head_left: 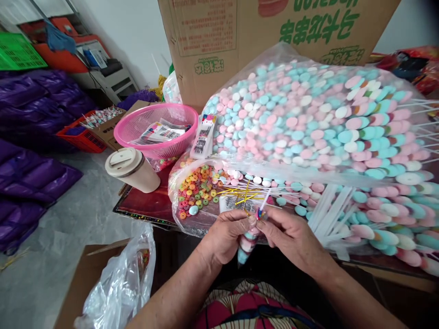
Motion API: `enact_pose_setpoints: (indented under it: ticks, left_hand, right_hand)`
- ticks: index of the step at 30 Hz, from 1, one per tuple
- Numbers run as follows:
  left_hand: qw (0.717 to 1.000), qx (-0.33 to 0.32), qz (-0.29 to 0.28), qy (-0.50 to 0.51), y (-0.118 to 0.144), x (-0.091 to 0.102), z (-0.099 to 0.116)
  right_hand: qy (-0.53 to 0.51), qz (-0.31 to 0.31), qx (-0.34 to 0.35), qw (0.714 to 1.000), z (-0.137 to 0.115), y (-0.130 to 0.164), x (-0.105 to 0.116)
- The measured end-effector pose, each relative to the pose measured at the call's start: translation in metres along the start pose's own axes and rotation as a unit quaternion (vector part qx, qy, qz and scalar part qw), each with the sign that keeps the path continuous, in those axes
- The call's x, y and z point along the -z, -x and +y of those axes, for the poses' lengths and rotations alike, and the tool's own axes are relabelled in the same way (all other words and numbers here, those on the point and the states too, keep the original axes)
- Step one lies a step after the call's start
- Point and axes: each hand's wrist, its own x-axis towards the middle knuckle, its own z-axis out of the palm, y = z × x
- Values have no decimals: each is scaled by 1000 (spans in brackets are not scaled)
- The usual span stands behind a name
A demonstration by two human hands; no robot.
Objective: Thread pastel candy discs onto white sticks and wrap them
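Note:
Just above my lap, a marshmallow skewer (247,244) with pink, white and blue pieces points downward, its white stick (265,200) sticking up. My left hand (228,233) pinches it near the gathered, colourful wrapper neck. Fingers of my right hand (291,233) are closed around that same neck from the other side. A gold twist tie (246,210) shows at my left fingertips; whether it goes around the neck is hidden. More gold twist ties (236,197) lie on the table just beyond, over a printed packet (236,204).
A large clear bag of marshmallow skewers (291,121) fills the right side. Nearer are coloured candy rings (197,189) in plastic and clear sleeves (329,219). A lidded cup (144,176) and pink basket (192,121) stand left; a cardboard box (240,45) rises behind.

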Motion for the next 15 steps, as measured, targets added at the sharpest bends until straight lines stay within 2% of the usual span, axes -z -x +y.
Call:
enact_pose_setpoints:
  ticks: [2, 4, 5, 6, 8, 10, 13, 15]
  left_hand:
    - [994, 83, -65, 21, 2, 1, 3]
    - [984, 129, -124, 29, 3, -1, 4]
    - [981, 132, -141, 35, 3, -2, 4]
    - [981, 125, -144, 44, 4, -3, 4]
    - [989, 82, -101, 63, 5, -8, 5]
    - [998, 10, -18, 65, 6, -14, 6]
    - [984, -146, 104, 5, 11, -27, 9]
    - [967, -210, 141, -39, 17, -36, 12]
  right_hand:
    - [23, -109, 65, 992, -5, -1, 15]
    - [12, -198, 124, 972, -9, -3, 28]
    - [5, -223, 138, 965, -9, -4, 31]
    - [13, -220, 145, 965, -9, -4, 32]
    - [70, -130, 156, 977, -5, -5, 26]
    - [158, 1, 188, 969, -3, -8, 17]
    - [291, 136, 276, 906, -8, -14, 10]
    - [362, 223, 299, 854, -16, -16, 12]
